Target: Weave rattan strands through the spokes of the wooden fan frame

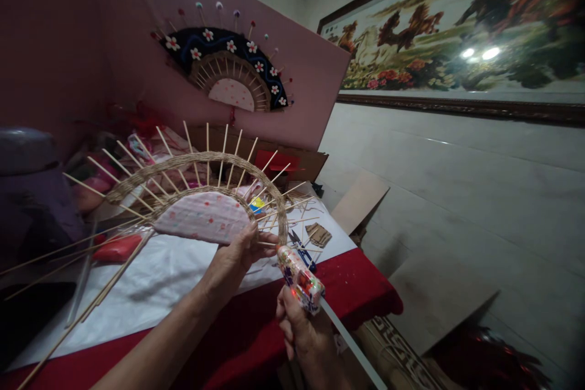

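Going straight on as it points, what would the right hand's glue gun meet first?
The glue gun would probably meet the right end of the woven band; whether they touch is unclear.

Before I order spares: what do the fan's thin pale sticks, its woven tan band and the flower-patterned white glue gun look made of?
Thin pale sticks: probably bamboo or wood, matt; straight, tan, unpainted. Woven tan band: looks like dull fibre twine, from ropy strands. Flower-patterned white glue gun: likely plastic, glossy, given highlights.
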### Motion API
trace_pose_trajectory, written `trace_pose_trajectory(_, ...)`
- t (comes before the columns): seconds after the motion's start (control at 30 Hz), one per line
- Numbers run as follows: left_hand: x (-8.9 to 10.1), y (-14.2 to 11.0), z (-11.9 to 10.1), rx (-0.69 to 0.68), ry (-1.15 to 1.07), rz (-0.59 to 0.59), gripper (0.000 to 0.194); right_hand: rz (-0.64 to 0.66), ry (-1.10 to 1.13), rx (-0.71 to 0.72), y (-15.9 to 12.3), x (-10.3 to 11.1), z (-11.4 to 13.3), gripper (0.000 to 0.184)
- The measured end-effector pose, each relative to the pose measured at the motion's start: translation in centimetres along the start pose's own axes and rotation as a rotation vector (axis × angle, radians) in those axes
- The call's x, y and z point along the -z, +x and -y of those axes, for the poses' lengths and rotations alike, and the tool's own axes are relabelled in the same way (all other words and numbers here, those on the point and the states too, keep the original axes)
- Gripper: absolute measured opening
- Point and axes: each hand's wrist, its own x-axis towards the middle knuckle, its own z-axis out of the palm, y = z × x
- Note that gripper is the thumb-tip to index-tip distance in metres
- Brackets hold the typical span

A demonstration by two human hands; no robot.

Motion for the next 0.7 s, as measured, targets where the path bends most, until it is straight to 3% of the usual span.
trace_pose_trajectory(0.7,0.24,0.25,0.35,0.014,0.014,-0.009,0.026,0.063,-0.086,0.004,-0.22,0.1,0.24,0.049)
